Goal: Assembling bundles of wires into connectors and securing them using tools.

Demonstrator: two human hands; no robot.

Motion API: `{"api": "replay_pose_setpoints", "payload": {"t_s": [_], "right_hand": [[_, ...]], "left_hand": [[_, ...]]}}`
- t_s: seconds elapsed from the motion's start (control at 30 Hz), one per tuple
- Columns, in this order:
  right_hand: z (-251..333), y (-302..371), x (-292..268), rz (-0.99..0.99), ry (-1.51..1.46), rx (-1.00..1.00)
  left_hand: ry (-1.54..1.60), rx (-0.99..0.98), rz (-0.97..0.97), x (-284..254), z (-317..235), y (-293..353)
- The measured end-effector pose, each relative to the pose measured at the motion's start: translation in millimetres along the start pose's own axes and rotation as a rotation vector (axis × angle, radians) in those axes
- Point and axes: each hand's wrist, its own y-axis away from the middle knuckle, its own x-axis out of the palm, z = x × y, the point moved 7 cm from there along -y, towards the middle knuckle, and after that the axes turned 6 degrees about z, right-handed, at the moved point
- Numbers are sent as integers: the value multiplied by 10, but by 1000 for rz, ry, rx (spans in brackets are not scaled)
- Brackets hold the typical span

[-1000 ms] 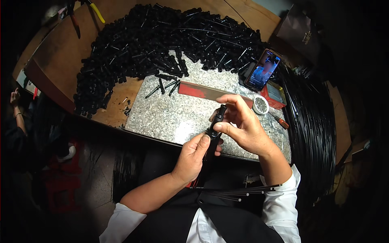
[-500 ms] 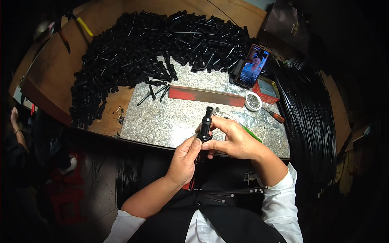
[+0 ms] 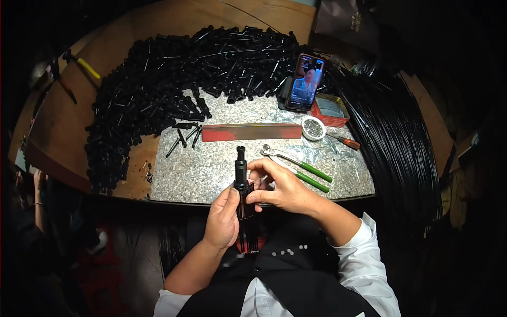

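Note:
A black stepped tubular fitting [image 3: 241, 168] stands upright before my body, its narrow end up. Thin dark rods [image 3: 252, 235] hang below it toward my lap. My left hand [image 3: 221, 224] is closed around the fitting's lower part, thumb along its side. From the right, my right hand [image 3: 288, 191] pinches at the fitting's collar with curled fingers and thumb; whatever small part lies between those fingertips is hidden. Beyond my right hand, green-handled pincers [image 3: 298, 168] lie on the speckled stone slab [image 3: 179, 169].
A heap of black fittings [image 3: 158, 74] curves around the back and left. Behind the pincers lie a red bar [image 3: 251, 132], a white cup of small metal bits [image 3: 313, 128], a screwdriver [image 3: 348, 142], a propped phone [image 3: 307, 82] and a red tin [image 3: 330, 110]. Long black rods [image 3: 391, 132] fill the right.
The view has shifted, so the bench sits further left. The pincers, mostly covered by my right hand before, now show fully. Both hands still hold the fitting; more of its rods show.

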Motion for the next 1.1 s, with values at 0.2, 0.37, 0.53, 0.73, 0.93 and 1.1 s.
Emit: {"api": "replay_pose_setpoints", "payload": {"t_s": [0.2,0.37,0.53,0.73,0.93,1.1], "right_hand": [[-287,71,145,-110,-234,78],[-301,109,376,-27,-650,249],[-339,93,474,-120,-887,78],[-225,121,517,-72,-700,172],[-132,154,568,-34,-660,146],[-163,160,576,37,-666,137]], "left_hand": [[-97,47,9,-3,-54,-11],[0,-12,-9,-59,-7,-6],[153,-18,98,61,-105,49],[343,-49,16,-64,-87,18],[321,39,130,-241,-72,61],[274,18,111,-223,-66,77]]}}
